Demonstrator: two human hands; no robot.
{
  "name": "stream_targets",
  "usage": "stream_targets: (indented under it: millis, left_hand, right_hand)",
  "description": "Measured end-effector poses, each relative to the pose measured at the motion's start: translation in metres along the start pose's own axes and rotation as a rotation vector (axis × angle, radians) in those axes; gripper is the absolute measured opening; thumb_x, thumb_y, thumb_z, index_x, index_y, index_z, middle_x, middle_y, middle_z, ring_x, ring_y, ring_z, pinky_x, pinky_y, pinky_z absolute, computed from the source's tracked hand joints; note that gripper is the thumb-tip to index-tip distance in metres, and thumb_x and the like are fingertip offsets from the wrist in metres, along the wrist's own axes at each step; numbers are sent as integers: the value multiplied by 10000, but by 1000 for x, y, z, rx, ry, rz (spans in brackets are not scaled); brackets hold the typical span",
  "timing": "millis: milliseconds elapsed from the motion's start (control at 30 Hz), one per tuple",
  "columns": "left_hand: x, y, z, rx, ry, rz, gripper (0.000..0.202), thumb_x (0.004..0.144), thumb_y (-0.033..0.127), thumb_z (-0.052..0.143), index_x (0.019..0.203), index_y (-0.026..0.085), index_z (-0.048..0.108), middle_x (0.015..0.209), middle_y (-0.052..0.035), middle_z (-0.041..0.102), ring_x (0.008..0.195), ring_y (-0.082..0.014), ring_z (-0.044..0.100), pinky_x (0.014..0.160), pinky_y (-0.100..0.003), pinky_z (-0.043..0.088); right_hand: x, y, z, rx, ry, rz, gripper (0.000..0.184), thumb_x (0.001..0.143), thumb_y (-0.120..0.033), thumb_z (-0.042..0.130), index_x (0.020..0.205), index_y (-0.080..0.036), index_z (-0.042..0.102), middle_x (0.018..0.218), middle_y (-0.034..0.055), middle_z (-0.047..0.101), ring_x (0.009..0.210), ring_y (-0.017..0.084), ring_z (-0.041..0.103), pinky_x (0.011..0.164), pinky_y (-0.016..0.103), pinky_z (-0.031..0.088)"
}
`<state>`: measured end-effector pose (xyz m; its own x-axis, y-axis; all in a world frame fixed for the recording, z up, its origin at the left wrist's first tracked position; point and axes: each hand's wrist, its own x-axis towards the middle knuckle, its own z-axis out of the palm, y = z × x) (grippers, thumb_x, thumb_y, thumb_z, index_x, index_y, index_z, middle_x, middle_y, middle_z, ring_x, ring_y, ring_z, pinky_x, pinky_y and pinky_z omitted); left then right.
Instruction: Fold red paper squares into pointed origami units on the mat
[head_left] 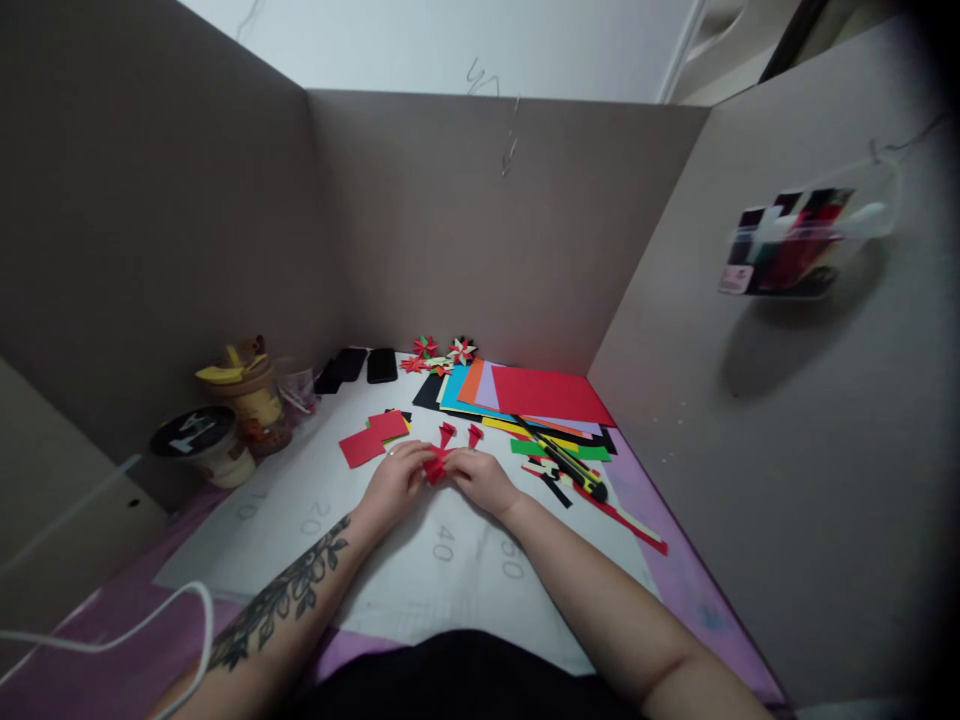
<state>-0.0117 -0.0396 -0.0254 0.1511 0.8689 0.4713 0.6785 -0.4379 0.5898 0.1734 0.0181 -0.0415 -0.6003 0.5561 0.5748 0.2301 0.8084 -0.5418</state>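
My left hand (pixel 395 481) and my right hand (pixel 481 478) meet over the white cutting mat (pixel 420 560), both pinching a small folded red paper piece (pixel 435 466) between their fingertips. Just beyond the hands lie two small folded red paper pieces (pixel 460 433). Left of them sit loose red paper squares (pixel 373 437) on top of yellow and black scraps.
A fanned stack of coloured paper sheets (pixel 536 395) lies at the back right, with a yellow utility knife (pixel 574 468) and paper strips in front. Finished paper stars (pixel 441 354) and two black phones (pixel 366 365) sit at the back. Jars and a cup (pixel 225 415) stand left. Cardboard walls surround the desk.
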Motion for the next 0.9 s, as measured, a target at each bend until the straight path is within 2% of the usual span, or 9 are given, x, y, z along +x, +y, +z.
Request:
stream_targets:
  millis: [100,233,400,500,633,900]
  left_hand:
    - [-1,2,-4,89,-172,127,377,742,27,442,918,253,689,1027,-31,676,1137,-231,490,990,-422,349]
    - [-3,3,-4,87,-271,183,340,780,65,465,914,275,695,976,-25,691,1064,-213,538,983,-397,348]
    - [-3,4,-4,165,-335,260,259,839,146,469,959,239,679,970,-43,685,972,-194,570,893,-349,405]
    - [-4,5,-5,220,-373,279,254,855,148,452,967,220,668,979,-41,676,922,-178,582,850,-323,420]
    - [-6,5,-5,259,-393,275,245,852,153,452,936,218,673,997,-40,666,909,-173,592,826,-294,429]
    - [-8,8,-7,327,-427,271,251,862,182,432,917,212,675,976,-35,657,871,-167,597,774,-270,438]
  right_hand:
    - [0,5,-2,70,-57,12,179,776,-97,534,794,-215,668,881,28,685,830,146,630,771,278,490]
    - [-2,14,-4,57,-122,31,154,783,-115,545,758,-207,665,845,22,685,778,142,625,736,268,484]
    - [0,22,-7,-42,-216,-16,101,774,-135,601,745,-201,671,768,15,680,755,148,591,768,287,442]
    - [1,26,-7,-82,-261,-26,81,776,-145,622,789,-200,680,814,20,670,795,149,574,816,302,409]
    - [3,31,-7,-98,-280,30,90,766,-183,651,835,-218,696,873,24,639,858,159,546,841,310,388]
    - [11,28,-3,-71,-243,187,59,776,-202,631,743,-191,679,826,14,585,833,144,531,828,289,376]
